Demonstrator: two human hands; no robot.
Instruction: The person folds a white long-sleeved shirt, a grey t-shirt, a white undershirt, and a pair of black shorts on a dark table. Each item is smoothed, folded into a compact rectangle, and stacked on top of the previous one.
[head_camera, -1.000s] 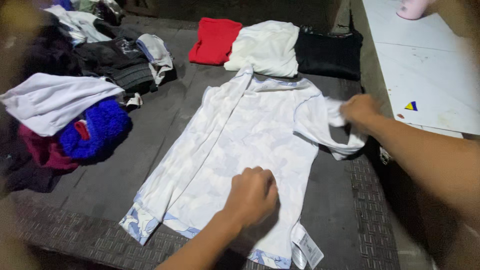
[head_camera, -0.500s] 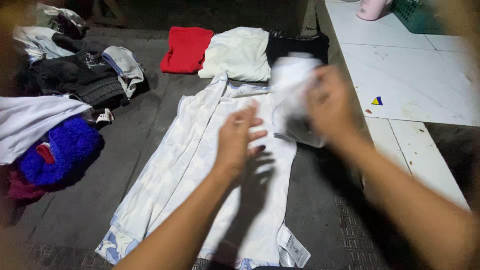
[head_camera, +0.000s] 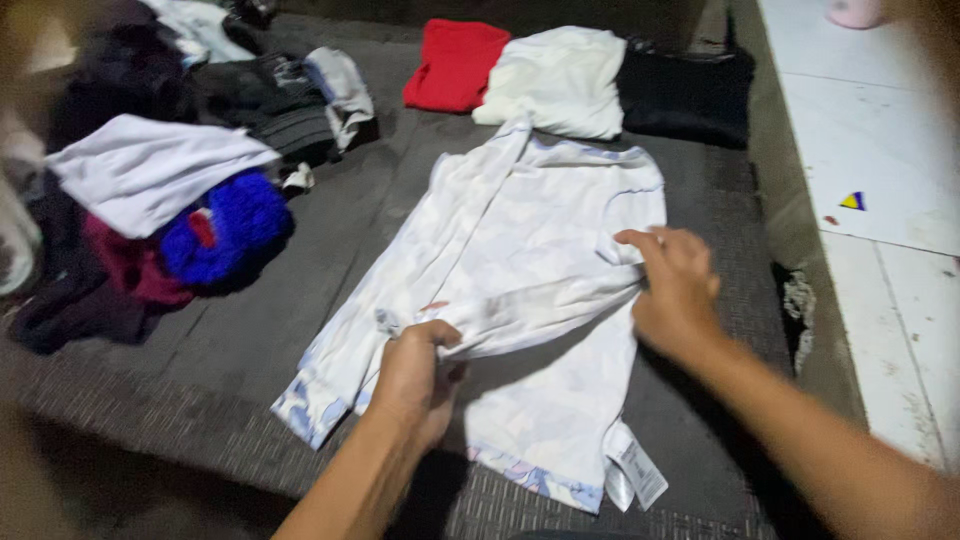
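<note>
No bin or basket shows whole; a pink vessel (head_camera: 853, 12) sits far beyond the right hand on the white tiled ledge (head_camera: 880, 130), cut by the top edge, contents not visible. The white shirt (head_camera: 520, 290) lies spread on the dark grey mat (head_camera: 250, 340) directly under and between both hands, its blue-patterned hem nearest the viewer, with a white care label (head_camera: 640, 473) at the hem corner, below the right hand. Beyond the hands, in a row: a folded red garment (head_camera: 455, 62), a folded cream garment (head_camera: 560, 80) touching the shirt's collar end, and a folded black garment (head_camera: 690, 95). To the left of the left hand: a loose heap, with a white cloth (head_camera: 150, 170) on top, a fuzzy blue item (head_camera: 225, 230) beside it, a maroon piece (head_camera: 130, 270) under those, and dark clothes (head_camera: 250, 100) further away. The heap's far-left part is blurred and partly cut off; individual pieces there cannot be separated. The lower frame is dark. Left hand (head_camera: 415, 375): fingers curled shut, pinching a bunched fold of the shirt's sleeve, which runs across the shirt toward the right hand. Right hand (head_camera: 675, 285): fingers partly bent, resting on the other end of that fold at the shirt's right edge; whether it grips or only presses the cloth cannot be told.
</note>
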